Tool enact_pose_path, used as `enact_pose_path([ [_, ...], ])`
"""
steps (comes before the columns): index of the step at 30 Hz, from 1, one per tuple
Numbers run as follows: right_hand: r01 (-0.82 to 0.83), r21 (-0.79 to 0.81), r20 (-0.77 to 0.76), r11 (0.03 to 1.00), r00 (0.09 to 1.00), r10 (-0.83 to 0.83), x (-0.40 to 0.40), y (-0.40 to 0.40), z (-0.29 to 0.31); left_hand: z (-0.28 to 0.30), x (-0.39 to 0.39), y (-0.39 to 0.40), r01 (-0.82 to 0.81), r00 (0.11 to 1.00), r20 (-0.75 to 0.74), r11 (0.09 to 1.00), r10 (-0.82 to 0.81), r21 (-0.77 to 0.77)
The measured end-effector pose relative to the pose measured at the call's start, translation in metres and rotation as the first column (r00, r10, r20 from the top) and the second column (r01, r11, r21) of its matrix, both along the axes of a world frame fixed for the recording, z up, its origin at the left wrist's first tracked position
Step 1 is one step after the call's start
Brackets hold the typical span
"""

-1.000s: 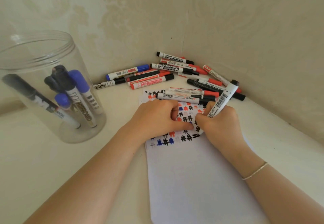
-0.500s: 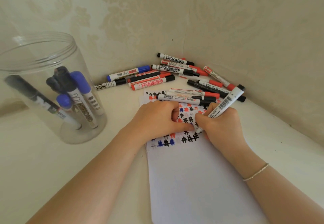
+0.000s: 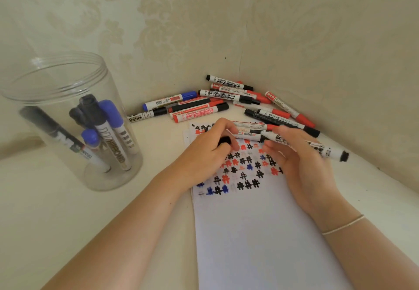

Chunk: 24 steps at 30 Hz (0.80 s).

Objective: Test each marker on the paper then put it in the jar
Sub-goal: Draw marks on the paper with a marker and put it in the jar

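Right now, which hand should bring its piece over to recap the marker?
Left. The left hand pinches the small black cap, free to move; the right hand grips the marker with its tip pointing toward the cap.

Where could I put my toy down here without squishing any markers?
Bare spots: the blank lower part of the paper, and the table between the jar and the paper. The far corner is crowded with a pile of markers.

bare tabletop (image 3: pixel 163 176) between jar (image 3: pixel 68 117) and paper (image 3: pixel 260 233) | marker pile (image 3: pixel 226 103) blocks corner
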State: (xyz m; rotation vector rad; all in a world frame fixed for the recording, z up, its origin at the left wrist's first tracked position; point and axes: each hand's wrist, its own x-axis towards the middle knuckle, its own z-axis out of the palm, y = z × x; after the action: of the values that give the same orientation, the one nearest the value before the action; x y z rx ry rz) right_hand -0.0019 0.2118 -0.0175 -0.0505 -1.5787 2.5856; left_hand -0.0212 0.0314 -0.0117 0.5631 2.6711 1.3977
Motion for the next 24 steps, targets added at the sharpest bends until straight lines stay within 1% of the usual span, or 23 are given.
enact_pose_path([
  [1, -0.029, -0.056, 0.014, 0.998, 0.999, 0.03, 0.0, 0.0006, 0.0006, -0.0004, 0.0, 0.0, 0.013, 1.0, -0.011, 1.0, -0.013, 0.015],
  [3, -0.042, -0.064, 0.025, 0.997, 0.999, 0.043, -0.0006, 0.0007, 0.0021, -0.0042, -0.0019, 0.0006, 0.03, 0.999, -0.022, 0.999, -0.029, 0.02],
  [7, 0.011, 0.012, 0.011, 1.0, 1.0, -0.012, -0.0013, -0.0013, 0.0017, -0.0091, -0.0044, 0.0009, 0.025, 1.0, 0.0, 0.999, -0.025, 0.039],
  [12, 0.008, 0.092, 0.009, 0.996, 1.0, -0.009, 0.0003, -0.004, 0.0008, -0.0093, -0.0025, 0.002, 0.009, 1.0, -0.015, 0.997, -0.008, 0.075],
  [15, 0.004, 0.111, 0.011, 0.994, 1.0, -0.005, 0.0009, -0.0047, 0.0004, -0.0079, -0.0006, 0.0039, 0.017, 0.999, -0.028, 0.997, -0.015, 0.07],
  [18, 0.012, 0.217, 0.006, 0.976, 1.0, -0.014, 0.0, -0.0032, -0.0037, -0.0077, 0.0003, 0.005, 0.03, 0.999, -0.027, 0.998, -0.028, 0.058],
  [21, -0.043, 0.296, 0.001, 0.954, 0.999, 0.045, -0.0004, -0.0031, -0.0052, -0.008, 0.0021, 0.007, 0.059, 0.998, -0.017, 0.995, -0.058, 0.082],
  [23, -0.096, 0.263, -0.002, 0.96, 0.995, 0.1, 0.0009, -0.0028, -0.0026, -0.0066, 0.0025, 0.0067, 0.066, 0.998, -0.009, 0.986, -0.065, 0.151],
  [24, -0.131, 0.204, -0.002, 0.97, 0.991, 0.134, 0.0014, -0.0024, -0.0008, -0.0059, 0.0022, 0.0061, 0.072, 0.997, -0.006, 0.976, -0.073, 0.205],
])
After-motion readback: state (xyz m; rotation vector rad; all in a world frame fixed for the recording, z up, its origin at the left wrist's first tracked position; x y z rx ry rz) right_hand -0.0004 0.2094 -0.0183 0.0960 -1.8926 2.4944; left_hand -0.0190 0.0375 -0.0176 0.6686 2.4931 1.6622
